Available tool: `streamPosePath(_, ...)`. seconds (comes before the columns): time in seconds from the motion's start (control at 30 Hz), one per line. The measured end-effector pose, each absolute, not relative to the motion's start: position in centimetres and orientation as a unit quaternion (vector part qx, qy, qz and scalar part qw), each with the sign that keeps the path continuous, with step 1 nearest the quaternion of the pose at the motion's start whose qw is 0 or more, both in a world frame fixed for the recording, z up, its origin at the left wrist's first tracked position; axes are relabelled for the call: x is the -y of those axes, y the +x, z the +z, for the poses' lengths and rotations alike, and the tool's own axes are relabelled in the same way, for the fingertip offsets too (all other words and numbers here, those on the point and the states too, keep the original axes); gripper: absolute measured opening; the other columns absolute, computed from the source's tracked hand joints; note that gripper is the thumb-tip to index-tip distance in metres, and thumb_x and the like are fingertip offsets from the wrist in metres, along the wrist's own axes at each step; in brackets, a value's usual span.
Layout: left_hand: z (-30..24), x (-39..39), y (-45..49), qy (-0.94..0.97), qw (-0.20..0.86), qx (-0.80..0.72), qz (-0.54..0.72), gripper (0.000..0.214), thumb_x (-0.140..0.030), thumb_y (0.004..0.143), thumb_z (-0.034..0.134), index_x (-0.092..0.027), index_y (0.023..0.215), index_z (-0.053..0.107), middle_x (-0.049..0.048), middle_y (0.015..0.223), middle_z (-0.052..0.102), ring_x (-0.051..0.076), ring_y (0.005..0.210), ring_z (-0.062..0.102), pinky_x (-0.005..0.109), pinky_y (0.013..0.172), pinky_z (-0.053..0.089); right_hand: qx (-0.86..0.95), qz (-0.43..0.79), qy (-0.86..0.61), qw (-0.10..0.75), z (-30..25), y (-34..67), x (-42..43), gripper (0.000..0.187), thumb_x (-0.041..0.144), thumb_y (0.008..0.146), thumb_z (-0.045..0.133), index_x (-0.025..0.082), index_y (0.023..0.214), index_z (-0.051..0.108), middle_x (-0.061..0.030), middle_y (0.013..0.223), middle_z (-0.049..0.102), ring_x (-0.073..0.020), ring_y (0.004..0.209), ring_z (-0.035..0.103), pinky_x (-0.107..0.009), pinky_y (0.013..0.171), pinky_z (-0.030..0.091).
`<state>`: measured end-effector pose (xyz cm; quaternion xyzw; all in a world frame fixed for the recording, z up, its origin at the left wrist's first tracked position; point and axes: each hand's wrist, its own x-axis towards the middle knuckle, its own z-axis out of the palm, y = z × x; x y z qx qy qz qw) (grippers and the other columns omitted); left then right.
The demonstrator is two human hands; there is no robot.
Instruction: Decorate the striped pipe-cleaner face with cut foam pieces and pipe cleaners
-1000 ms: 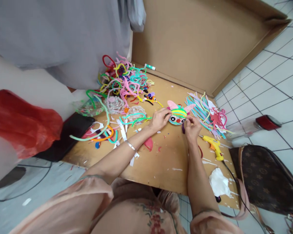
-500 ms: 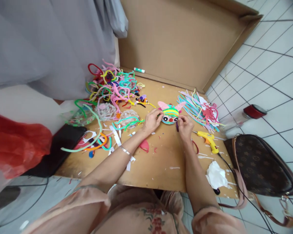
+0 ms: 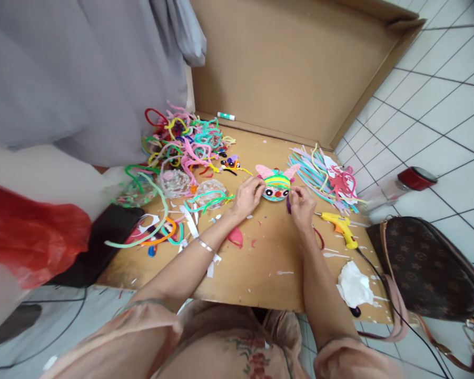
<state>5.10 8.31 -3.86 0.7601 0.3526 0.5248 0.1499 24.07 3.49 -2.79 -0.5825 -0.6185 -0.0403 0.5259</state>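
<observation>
A round craft animal head (image 3: 277, 182) with stripes of yellow and green, pink ears, black-and-white eyes and a red nose is between my two hands. My left hand (image 3: 249, 198) is closed, its fingertips pinching the head's left side. On the other side my right hand (image 3: 302, 203) has thumb and fingers pinched together by the right eye; whether they grip the head's edge or something small there is hidden. A dark purple piece (image 3: 288, 205) shows just left of my right hand.
A tangled heap of pipe cleaners (image 3: 189, 139) lies at back left, with a bundle of straight pipe cleaners (image 3: 314, 173) at right. A yellow glue gun (image 3: 342, 227), crumpled tissue (image 3: 354, 284), brown handbag (image 3: 434, 268) and red-lidded bottle (image 3: 414, 179) stand right. Cardboard (image 3: 296, 68) rises behind.
The whole view has shifted slightly. Both hands keep almost the same pose at the sides of the craft animal head; nothing has visibly been let go or picked up.
</observation>
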Motion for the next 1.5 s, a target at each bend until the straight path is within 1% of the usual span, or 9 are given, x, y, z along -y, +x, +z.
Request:
streamPosePath(0.2,-3.4,-7.8,5.1,0.767,0.097,-0.381,0.507,0.023,-0.031,0.1,0.043,-0.018,0.093,0.061,0.0082,0.092,0.068,0.019,0.089,0.062,0.033,0.083,0.045,0.636,-0.108,-0.565,0.514,-2.0,23.7,-3.0,0.02,0.033,0.093,0.046,0.023,0.083,0.059,-0.0058,0.082,0.066,-0.0219,0.083,0.061,-0.036,0.079,0.048)
streamPosePath(0.4,-2.8,-7.4,5.2,0.753,0.098,-0.39,0.521,0.027,-0.033,0.102,0.037,-0.019,0.094,0.059,0.0073,0.086,0.067,0.019,0.08,0.06,0.032,0.077,0.043,0.611,-0.087,-0.587,0.525,-1.5,22.8,-2.3,0.016,0.032,0.095,0.04,0.024,0.088,0.053,-0.007,0.088,0.062,-0.0229,0.088,0.059,-0.038,0.082,0.046)
streamPosePath(0.8,-0.2,-6.9,3.8,0.785,0.053,-0.375,0.49,0.031,-0.04,0.1,0.043,-0.02,0.091,0.065,0.0094,0.087,0.069,0.02,0.081,0.06,0.033,0.077,0.039,0.457,-0.067,-0.583,0.669,-0.6,23.6,-2.3,0.017,0.042,0.094,0.044,0.025,0.091,0.043,0.0007,0.076,0.05,-0.019,0.067,0.057,-0.038,0.074,0.049)
streamPosePath(0.93,1.0,-7.1,3.3,0.715,0.203,-0.365,0.56,0.027,-0.042,0.095,0.055,-0.019,0.082,0.062,0.0044,0.077,0.064,0.017,0.077,0.058,0.03,0.076,0.042,0.417,-0.063,-0.547,0.723,0.0,24.2,-2.5,0.019,0.043,0.091,0.048,0.025,0.089,0.043,0.0031,0.073,0.047,-0.0161,0.061,0.053,-0.035,0.069,0.049)
streamPosePath(1.03,2.3,-7.4,2.8,0.569,0.462,-0.308,0.607,0.03,-0.042,0.094,0.058,-0.019,0.076,0.054,-0.0044,0.059,0.046,0.01,0.056,0.045,0.023,0.059,0.039,0.445,-0.009,-0.534,0.719,0.6,23.4,-2.3,0.023,0.045,0.088,0.053,0.023,0.089,0.046,0.002,0.075,0.052,-0.0146,0.062,0.055,-0.033,0.068,0.05)
streamPosePath(1.13,3.6,-7.6,1.5,0.37,0.677,-0.212,0.6,0.033,-0.037,0.098,0.054,-0.019,0.072,0.045,-0.0093,0.053,0.026,0.005,0.042,0.025,0.018,0.045,0.026,0.51,0.083,-0.506,0.691,1.0,21.1,-1.6,0.028,0.044,0.087,0.056,0.022,0.104,0.052,-0.0027,0.089,0.062,-0.0147,0.069,0.062,-0.033,0.072,0.052)
streamPosePath(1.23,4.5,-7.7,0.1,0.241,0.725,-0.169,0.623,0.034,-0.031,0.103,0.044,-0.018,0.071,0.043,-0.0095,0.052,0.018,0.005,0.038,0.016,0.016,0.04,0.019,0.567,0.172,-0.475,0.651,0.5,18.3,-0.5,0.034,0.043,0.088,0.058,0.022,0.114,0.057,-0.0054,0.094,0.067,-0.0172,0.077,0.066,-0.035,0.077,0.054)
streamPosePath(1.4,5.1,-7.3,-0.3,0.201,0.704,-0.183,0.656,0.039,-0.032,0.105,0.039,-0.019,0.069,0.043,-0.0078,0.052,0.015,0.006,0.039,0.013,0.018,0.039,0.02,0.624,0.283,-0.489,0.54,-0.8,14.2,0.9,0.033,0.047,0.091,0.055,0.021,0.107,0.068,-0.009,0.103,0.073,-0.0205,0.087,0.068,-0.036,0.081,0.055)
streamPosePath(1.5,5.1,-6.8,0.1,0.194,0.704,-0.187,0.657,0.04,-0.033,0.105,0.037,-0.019,0.068,0.042,-0.0074,0.052,0.016,0.007,0.04,0.013,0.019,0.04,0.022,0.591,0.365,-0.48,0.536,-1.1,12.1,1.0,0.037,0.051,0.089,0.054,0.019,0.104,0.068,-0.0079,0.094,0.073,-0.0196,0.081,0.068,-0.034,0.076,0.055)
